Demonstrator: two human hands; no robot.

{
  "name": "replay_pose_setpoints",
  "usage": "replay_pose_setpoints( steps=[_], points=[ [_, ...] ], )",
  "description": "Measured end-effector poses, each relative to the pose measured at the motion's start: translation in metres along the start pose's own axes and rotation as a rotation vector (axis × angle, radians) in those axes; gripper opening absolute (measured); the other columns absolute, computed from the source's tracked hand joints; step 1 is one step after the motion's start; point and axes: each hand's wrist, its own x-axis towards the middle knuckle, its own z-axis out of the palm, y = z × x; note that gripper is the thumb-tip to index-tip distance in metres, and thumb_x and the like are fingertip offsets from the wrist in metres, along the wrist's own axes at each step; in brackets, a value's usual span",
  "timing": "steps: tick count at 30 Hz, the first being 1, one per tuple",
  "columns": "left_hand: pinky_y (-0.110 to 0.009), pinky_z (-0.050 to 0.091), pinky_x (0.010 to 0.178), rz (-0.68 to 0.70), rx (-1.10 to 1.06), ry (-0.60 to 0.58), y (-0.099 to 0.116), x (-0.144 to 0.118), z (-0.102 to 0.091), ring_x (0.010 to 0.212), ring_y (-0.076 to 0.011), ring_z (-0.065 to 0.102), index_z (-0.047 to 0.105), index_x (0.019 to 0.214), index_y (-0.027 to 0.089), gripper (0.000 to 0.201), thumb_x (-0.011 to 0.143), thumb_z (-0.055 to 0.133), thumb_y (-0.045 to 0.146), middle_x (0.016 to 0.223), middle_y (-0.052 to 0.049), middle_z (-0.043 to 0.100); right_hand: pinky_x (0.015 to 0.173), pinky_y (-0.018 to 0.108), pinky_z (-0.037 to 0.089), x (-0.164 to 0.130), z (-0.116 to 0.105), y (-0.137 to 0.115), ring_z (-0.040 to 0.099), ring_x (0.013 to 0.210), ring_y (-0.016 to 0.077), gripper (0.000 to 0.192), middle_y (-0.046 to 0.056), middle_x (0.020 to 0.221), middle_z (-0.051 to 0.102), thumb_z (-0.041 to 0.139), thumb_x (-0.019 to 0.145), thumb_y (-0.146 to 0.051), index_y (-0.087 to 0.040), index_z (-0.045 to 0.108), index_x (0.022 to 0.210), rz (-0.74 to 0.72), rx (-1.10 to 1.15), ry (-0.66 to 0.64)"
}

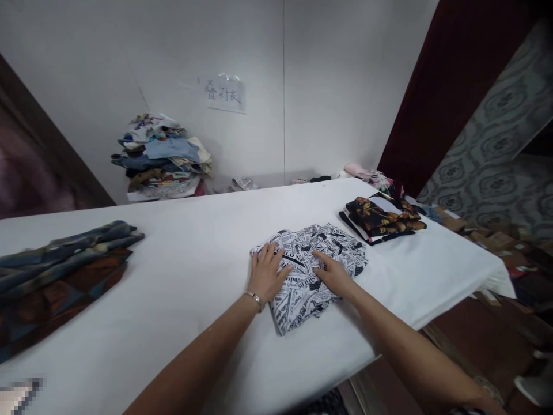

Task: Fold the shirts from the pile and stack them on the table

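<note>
flatly, left hand [266, 274] and right hand [332, 276], grip spread, press the newsprint cloth [309, 271] near the table [194, 276] edge.

The dark patterned cloth [56, 276] runs off the left edge (a pixelated patch [19, 396] below it).

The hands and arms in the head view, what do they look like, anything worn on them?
Both forearms are bare, with no sleeves in view. The left hand has a thin silver-coloured bracelet at the wrist. The right hand wears nothing that shows: no ring, watch or glove can be made out. Neither hand is gloved.
</note>
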Motion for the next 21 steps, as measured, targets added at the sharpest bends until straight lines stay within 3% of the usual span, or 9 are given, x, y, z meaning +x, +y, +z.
replay_pose_setpoints(
  steps=[9,14,16,18,21],
  points=[
    [-0.059,0.013,0.115,-0.034,0.062,-0.201,0.0,0.004,0.004,0.143,-0.0292,0.022,0.045,0.138,0.024,0.062,0.091,0.03,0.061,0.152,-0.009,0.035,0.102,0.04,0.041,-0.004,-0.002,0.005,0.055,0.118,0.0255,0.055,0.008,0.127,0.062,0.059,0.078,-0.024,-0.02,0.054,0.133,-0.004,-0.029,-0.037],
    [-0.055,0.018,0.114,-0.041,-0.022,-0.1,-0.005,0.004,-0.007,0.141,-0.0285,0.029,0.046,0.137,0.019,0.056,0.093,0.035,0.053,0.15,-0.012,0.038,0.072,0.032,0.051,-0.029,-0.027,0.015,0.064,0.078,0.0189,0.065,0.005,0.101,0.07,0.061,0.081,-0.041,-0.023,0.043,0.141,0.087,0.078,0.05],
    [-0.052,0.023,0.112,0.026,-0.053,-0.003,0.0,-0.006,-0.013,0.136,-0.028,0.036,0.048,0.133,0.018,0.052,0.093,0.039,0.049,0.145,-0.013,0.045,0.058,0.028,0.048,-0.047,-0.038,0.018,0.06,0.063,0.0152,0.067,0.004,0.09,0.069,0.06,0.082,-0.044,-0.023,0.04,0.142,0.165,0.126,0.068],
    [-0.05,0.03,0.107,0.154,-0.081,0.069,0.013,-0.023,-0.018,0.126,-0.0277,0.045,0.052,0.128,0.018,0.049,0.091,0.045,0.049,0.134,-0.013,0.055,0.048,0.026,0.044,-0.065,-0.043,0.018,0.057,0.056,0.0139,0.074,0.001,0.08,0.065,0.06,0.081,-0.047,-0.021,0.034,0.145,0.255,0.238,-0.003],
    [-0.048,0.036,0.098,0.391,-0.075,0.06,0.044,-0.051,-0.018,0.112,-0.0274,0.051,0.054,0.121,0.02,0.049,0.083,0.058,0.051,0.12,-0.01,0.061,0.041,0.024,0.041,-0.078,-0.038,0.011,0.057,0.052,0.0135,0.085,-0.004,0.071,0.059,0.066,0.075,-0.045,-0.02,0.027,0.147,0.306,0.415,-0.102]
  ],
)
